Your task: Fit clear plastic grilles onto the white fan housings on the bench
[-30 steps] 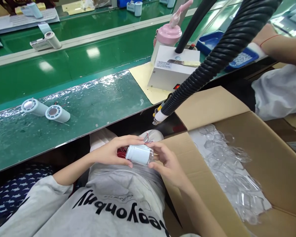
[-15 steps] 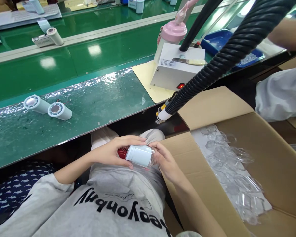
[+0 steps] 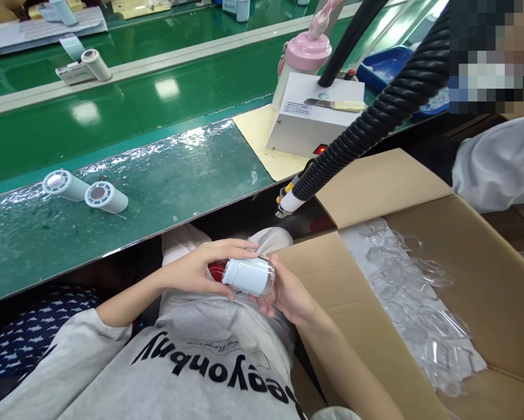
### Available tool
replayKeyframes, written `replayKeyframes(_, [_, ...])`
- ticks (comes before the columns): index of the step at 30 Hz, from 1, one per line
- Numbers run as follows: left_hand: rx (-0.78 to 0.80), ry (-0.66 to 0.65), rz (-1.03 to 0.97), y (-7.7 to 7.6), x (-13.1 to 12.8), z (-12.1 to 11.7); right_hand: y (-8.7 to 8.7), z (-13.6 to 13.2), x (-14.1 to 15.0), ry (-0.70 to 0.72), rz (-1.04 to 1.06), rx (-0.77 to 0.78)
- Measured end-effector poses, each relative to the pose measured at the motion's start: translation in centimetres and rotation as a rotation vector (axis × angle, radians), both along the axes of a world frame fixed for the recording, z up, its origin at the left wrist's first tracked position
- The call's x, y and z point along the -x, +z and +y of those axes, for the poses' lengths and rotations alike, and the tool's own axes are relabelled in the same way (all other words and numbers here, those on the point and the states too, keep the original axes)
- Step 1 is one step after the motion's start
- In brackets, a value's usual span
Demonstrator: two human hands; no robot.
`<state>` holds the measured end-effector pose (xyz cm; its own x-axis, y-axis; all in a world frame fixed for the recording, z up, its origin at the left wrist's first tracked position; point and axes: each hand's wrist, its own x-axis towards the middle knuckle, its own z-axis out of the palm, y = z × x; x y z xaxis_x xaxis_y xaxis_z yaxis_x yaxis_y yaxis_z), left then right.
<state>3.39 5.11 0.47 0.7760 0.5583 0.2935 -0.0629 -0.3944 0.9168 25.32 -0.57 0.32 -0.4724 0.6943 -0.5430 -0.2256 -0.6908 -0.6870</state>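
Observation:
Above my lap is a light blue cylindrical part (image 3: 246, 276), lying on its side with red wires at its left end. A clear plastic cover (image 3: 270, 279) encloses its right end. My left hand (image 3: 204, 267) curls around the part's left end, thumb on the near side and fingers along the far side. My right hand (image 3: 288, 291) wraps the covered end from the right, its fingertips curled below the part. The palm side facing the cover is partly hidden.
Two similar blue cylinders (image 3: 106, 197) stand on the green bench (image 3: 169, 175). A black ribbed hose (image 3: 358, 140) with a metal nozzle hangs right of my hands, by a white device (image 3: 316, 111). An open cardboard box (image 3: 349, 291) holds clear plastic covers (image 3: 419, 303). A co-worker's sleeve (image 3: 502, 163) is at right.
My right hand first pressed at the covered end with its fingertips, then rolled around so the fingers now lie beneath it. The cover shows farther around the part. My left hand kept its hold.

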Motion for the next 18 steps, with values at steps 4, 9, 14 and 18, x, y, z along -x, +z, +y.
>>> replayKeyframes(4, [-0.005, 0.029, 0.018, 0.3, 0.0, -0.3, -0.1, -0.1, 0.0, 0.064, 0.012, 0.035])
replayKeyframes(9, [0.128, 0.084, 0.023, 0.9, -0.1, -0.9, -0.8, -1.1, -0.5, -0.006, -0.217, -0.247])
replayKeyframes(14, [0.408, 0.152, 0.062, 1.3, -0.2, -1.5, -1.1, -1.4, -1.4, -0.161, -0.487, -1.116])
replayKeyframes(18, [0.420, 0.133, 0.112, 1.3, -0.1, -1.4, -1.4, -1.1, -2.0, -0.057, -0.501, -1.483])
